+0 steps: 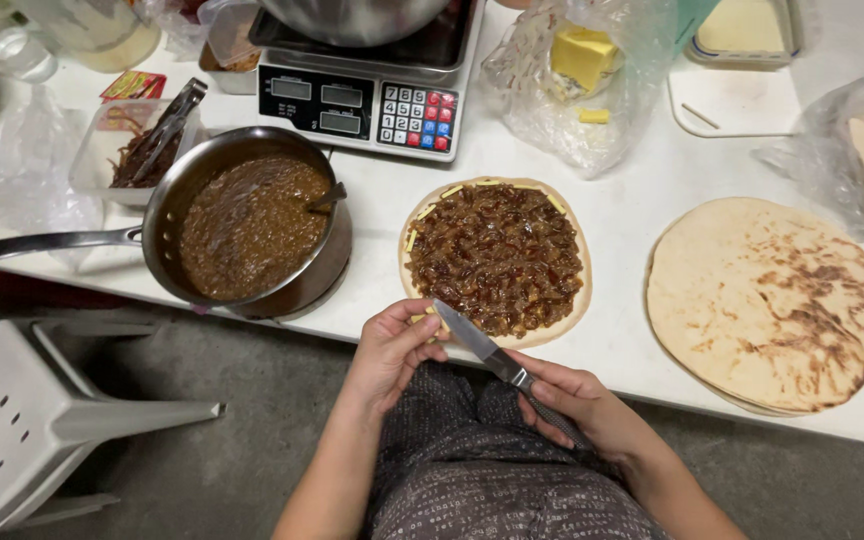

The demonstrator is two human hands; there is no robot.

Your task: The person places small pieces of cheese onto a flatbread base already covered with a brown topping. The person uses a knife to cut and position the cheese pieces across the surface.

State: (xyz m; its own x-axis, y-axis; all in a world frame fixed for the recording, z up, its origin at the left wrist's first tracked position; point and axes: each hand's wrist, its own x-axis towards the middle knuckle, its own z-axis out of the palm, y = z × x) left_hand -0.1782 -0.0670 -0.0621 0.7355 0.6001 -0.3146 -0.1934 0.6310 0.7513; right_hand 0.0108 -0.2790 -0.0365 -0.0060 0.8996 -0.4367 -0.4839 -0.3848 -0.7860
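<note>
- Head view: a knife (492,352) lies slantwise between the two hands, its blade tip over the near rim of a topped flatbread (495,260); the right hand (572,395) is closed round the knife's dark handle
- the left hand (392,345) has its fingers curled together at the flatbread's near edge, pinching a small yellow strip (418,319), just beside the blade
- the topped flatbread lies on the white table (632,200) straight ahead of both hands, covered in glossy brown chopped filling, with yellow strips along its rim
- beyond the left hand, a steel pan (247,220) of brown sauce with a spoon sunk in it; its long handle runs out to the left
- beyond the right hand, a stack of plain browned flatbreads (767,300)
- farther ahead, a digital scale (372,105) bearing a metal bowl; beside it a clear bag with a yellow block (582,55)
- left of the left hand, below the table, a white plastic chair (22,410)
</note>
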